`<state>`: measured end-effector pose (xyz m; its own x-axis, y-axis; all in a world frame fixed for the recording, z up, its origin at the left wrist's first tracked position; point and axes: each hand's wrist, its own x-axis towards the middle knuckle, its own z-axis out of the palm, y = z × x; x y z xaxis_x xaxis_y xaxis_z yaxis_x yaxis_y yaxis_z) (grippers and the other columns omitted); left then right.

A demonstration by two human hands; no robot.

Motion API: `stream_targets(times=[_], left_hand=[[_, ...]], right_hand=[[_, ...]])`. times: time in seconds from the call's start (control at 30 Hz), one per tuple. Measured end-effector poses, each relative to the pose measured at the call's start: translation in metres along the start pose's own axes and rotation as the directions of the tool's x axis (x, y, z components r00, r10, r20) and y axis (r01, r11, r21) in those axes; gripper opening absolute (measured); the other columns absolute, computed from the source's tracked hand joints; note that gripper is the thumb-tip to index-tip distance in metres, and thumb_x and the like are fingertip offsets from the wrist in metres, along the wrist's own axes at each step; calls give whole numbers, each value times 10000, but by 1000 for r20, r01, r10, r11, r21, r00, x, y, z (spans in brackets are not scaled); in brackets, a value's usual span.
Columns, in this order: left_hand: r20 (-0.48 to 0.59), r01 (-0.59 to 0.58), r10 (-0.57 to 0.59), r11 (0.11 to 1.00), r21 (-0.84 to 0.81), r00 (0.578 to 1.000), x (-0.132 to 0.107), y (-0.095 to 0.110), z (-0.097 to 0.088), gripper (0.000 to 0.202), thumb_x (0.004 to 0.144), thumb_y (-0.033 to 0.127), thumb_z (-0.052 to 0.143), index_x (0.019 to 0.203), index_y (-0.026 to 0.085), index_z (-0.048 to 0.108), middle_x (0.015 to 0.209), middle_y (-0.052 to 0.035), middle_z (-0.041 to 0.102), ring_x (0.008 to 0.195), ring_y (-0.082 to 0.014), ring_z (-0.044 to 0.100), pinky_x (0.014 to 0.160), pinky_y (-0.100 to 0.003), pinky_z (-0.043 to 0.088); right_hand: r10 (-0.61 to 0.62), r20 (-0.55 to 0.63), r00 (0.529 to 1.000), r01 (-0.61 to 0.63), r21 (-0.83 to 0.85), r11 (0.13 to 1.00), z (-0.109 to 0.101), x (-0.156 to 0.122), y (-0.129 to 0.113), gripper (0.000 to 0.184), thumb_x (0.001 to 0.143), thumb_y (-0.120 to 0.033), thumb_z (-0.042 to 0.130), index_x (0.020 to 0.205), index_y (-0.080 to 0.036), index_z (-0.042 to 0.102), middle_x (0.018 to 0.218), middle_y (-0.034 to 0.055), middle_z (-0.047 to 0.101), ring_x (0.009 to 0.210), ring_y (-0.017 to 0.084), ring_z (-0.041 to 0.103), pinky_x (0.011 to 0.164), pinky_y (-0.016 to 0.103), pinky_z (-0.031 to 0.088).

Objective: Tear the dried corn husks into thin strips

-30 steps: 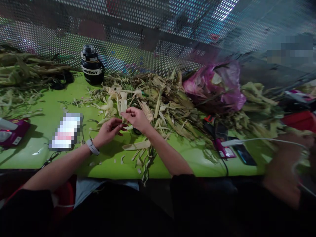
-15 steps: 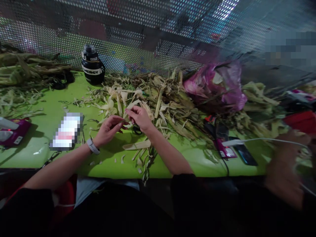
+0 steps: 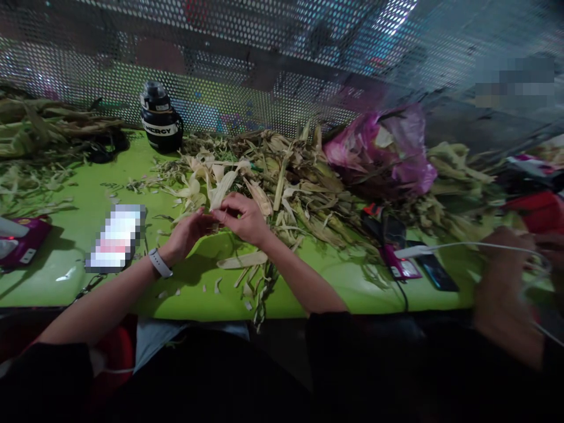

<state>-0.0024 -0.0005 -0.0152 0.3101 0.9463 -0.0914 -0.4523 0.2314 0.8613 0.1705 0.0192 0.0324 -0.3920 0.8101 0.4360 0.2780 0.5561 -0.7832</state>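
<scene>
Between my two hands stands a pale corn husk (image 3: 223, 187), its wide end fanned up and away from me. My left hand (image 3: 190, 230), with a white watch band on the wrist, has its fingers closed at the husk's lower end. From the right, my right hand (image 3: 243, 220) pinches the same end between thumb and fingers. The fingertips of both hands meet there and partly hide each other. Just beyond them lies a pile of dry corn husks (image 3: 282, 170). A single flat husk strip (image 3: 242, 260) rests on the green table (image 3: 198, 294) below my hands.
A black bottle (image 3: 161, 120) stands by the perforated metal screen (image 3: 247, 59). Left of my hands is a phone (image 3: 117, 238) with a blurred screen. A pink plastic bag (image 3: 388, 153), a purple device (image 3: 402, 262) and a dark phone (image 3: 436, 270) lie rightward, near another person's hand (image 3: 506, 247).
My hands have drawn closer together, and the husk in them now fans upright and shows wider. The left hand has turned inward. The other person's hands at far right have shifted.
</scene>
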Motion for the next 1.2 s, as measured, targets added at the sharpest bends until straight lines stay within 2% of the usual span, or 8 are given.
stream_targets(times=[0.07,0.17,0.27,0.37,0.43,0.53,0.93,1.2], left_hand=[[14,-9,9,999,-47,1000,2,3,0,325,881,466,614,855,166,737,926,-56,759,817,-160,678,778,-284,552],[14,13,-13,1000,-9,1000,1,7,1,302,864,435,644,829,147,730,918,-72,754,816,-180,682,756,-301,558],[-95,-55,58,998,38,994,0,9,0,218,772,354,759,880,166,738,1005,-69,755,931,-202,692,805,-308,563],[-101,-125,139,983,136,985,-1,7,-4,241,781,364,760,928,173,749,1066,-77,750,964,-193,691,838,-303,551],[-103,-162,183,970,179,978,-1,6,-5,256,769,379,772,924,177,756,1014,-67,762,918,-176,698,862,-302,539],[-108,-190,213,963,191,971,0,3,-5,251,766,384,777,910,180,756,991,-60,767,909,-165,699,909,-303,521],[-92,-160,183,964,213,979,0,5,-6,221,779,368,762,904,186,764,934,-57,758,897,-156,680,903,-276,502],[-71,-287,354,845,452,932,-3,9,-2,192,799,392,730,870,225,796,1225,-63,596,1188,-210,536,1045,-312,424]], right_hand=[[-121,154,981,146,-161,976,4,-6,-5,190,908,-331,582,869,-195,708,888,55,655,789,153,573,676,287,467],[-205,415,887,359,-336,871,10,-14,-11,242,948,-272,492,926,-188,719,947,85,691,812,172,590,664,305,455],[-229,536,813,439,-305,845,10,-17,-15,245,936,-330,514,924,-191,715,908,61,709,755,160,595,634,297,446],[-220,424,879,340,-231,912,2,-12,-10,241,928,-350,527,981,-190,699,888,42,707,740,144,603,666,286,479],[-179,219,959,241,-301,923,-6,-6,-1,256,944,-292,475,1035,-171,681,914,73,690,788,163,607,692,299,495],[-207,93,974,227,-433,873,-15,4,17,356,892,-298,558,1204,-138,624,1134,145,647,1053,245,587,896,388,494],[-164,226,960,236,-339,911,-24,12,30,279,929,-354,539,1098,-164,653,1124,135,682,1093,243,602,985,411,456],[35,137,990,12,-325,946,-24,10,21,237,841,-378,595,960,-173,597,991,95,655,896,207,622,818,351,496]])
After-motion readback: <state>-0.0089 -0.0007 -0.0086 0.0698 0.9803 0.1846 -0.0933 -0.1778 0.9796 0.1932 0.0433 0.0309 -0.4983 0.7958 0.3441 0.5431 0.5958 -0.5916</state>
